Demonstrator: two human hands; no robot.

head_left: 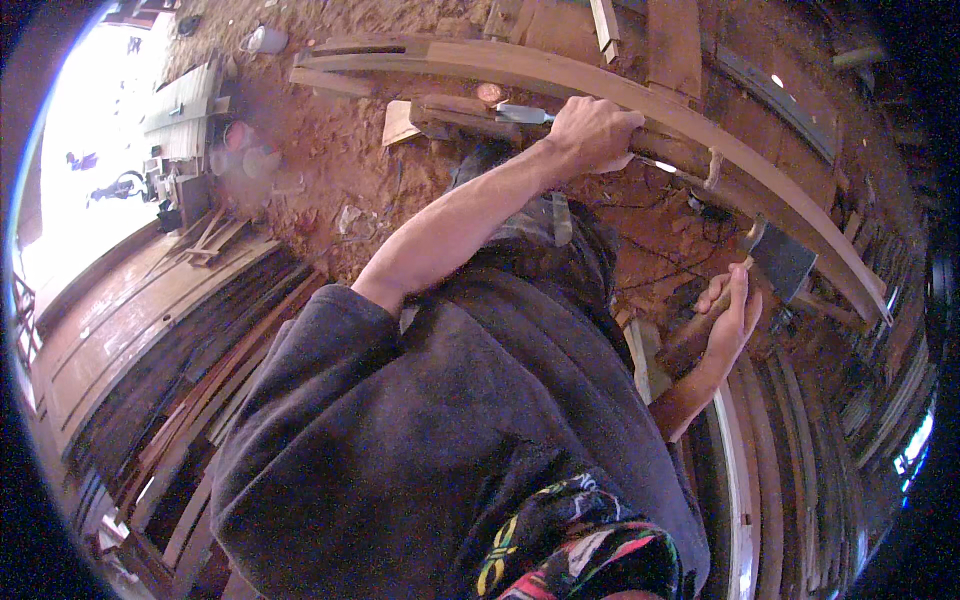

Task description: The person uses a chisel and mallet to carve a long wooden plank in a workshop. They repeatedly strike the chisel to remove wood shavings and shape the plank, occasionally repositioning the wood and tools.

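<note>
My left hand (595,135) is closed round a chisel; its pale metal blade (520,114) sticks out to the left of the fist, and its handle is mostly hidden. That hand is beside a long curved timber (560,72), which arcs across the top of the view and has a slot near its left end. At the right, my right hand (735,305) is wrapped round the handle of a hatchet with a broad, dark, flat head (783,260). The hatchet is raised apart from the chisel. A shorter wooden block (455,117) lies below the curved timber, near the chisel blade.
Reddish dirt ground (330,190) spreads around the work. Stacked boards (180,420) lie at the left, and more long planks (800,440) at the right. A white bucket (265,40) stands at the far left. Dark cables (660,260) trail beneath the timber.
</note>
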